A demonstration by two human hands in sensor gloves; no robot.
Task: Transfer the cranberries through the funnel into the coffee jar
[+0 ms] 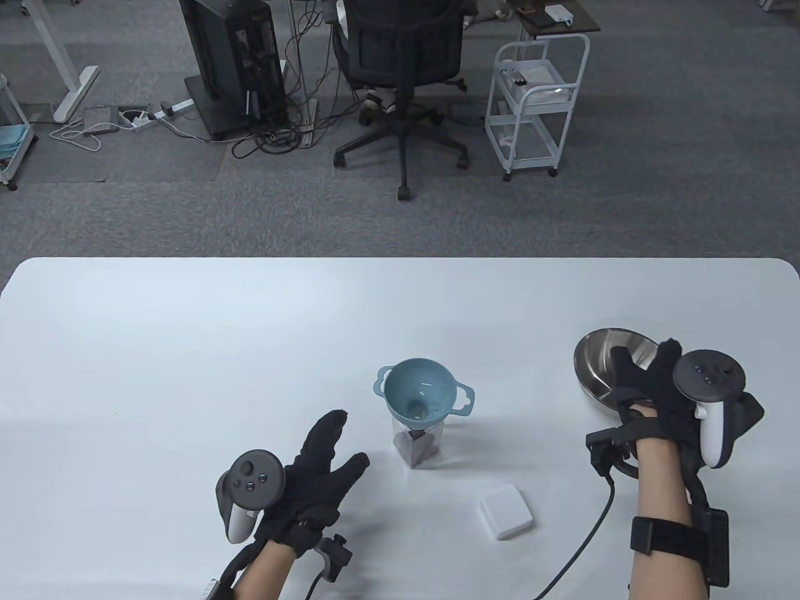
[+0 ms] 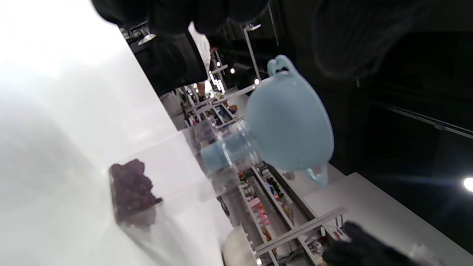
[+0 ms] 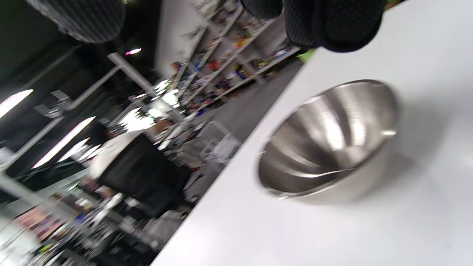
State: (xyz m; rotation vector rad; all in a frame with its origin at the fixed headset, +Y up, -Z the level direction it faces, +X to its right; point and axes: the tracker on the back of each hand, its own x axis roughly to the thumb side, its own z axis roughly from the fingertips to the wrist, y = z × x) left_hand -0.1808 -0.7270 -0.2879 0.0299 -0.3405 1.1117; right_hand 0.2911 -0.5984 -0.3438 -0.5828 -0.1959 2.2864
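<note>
The pale blue plastic funnel with two loop handles (image 1: 424,392) sits with its spout in the clear square coffee jar (image 1: 420,445), a little below the middle of the table view, and neither hand steadies it. The dark red cranberries (image 2: 132,190) lie at the bottom of the jar; a few specks seem to cling near the funnel's throat, though the table view is too small to be sure. The main risk, as I judge it, is a knock: the funnel is wide and top-heavy over a narrow jar, so a brush from a sleeve or cable could tip both and scatter the fruit.

The left hand (image 1: 312,475), in its black glove, hovers just lower left of the jar with fingers spread and holding nothing. The right hand (image 1: 656,390), at the right of the frame, lies over the near rim of the empty round steel bowl (image 3: 329,136); the wrist view shows the fingers above the bowl and apart from it, so it appears open, not gripping.

A small white square lid (image 1: 506,512) lies lower right of the jar, between the two arms, and could be swept off by the right arm's trailing cable. The white table (image 1: 187,344) has broad bare room across its upper half; its near edge runs under both forearms.
</note>
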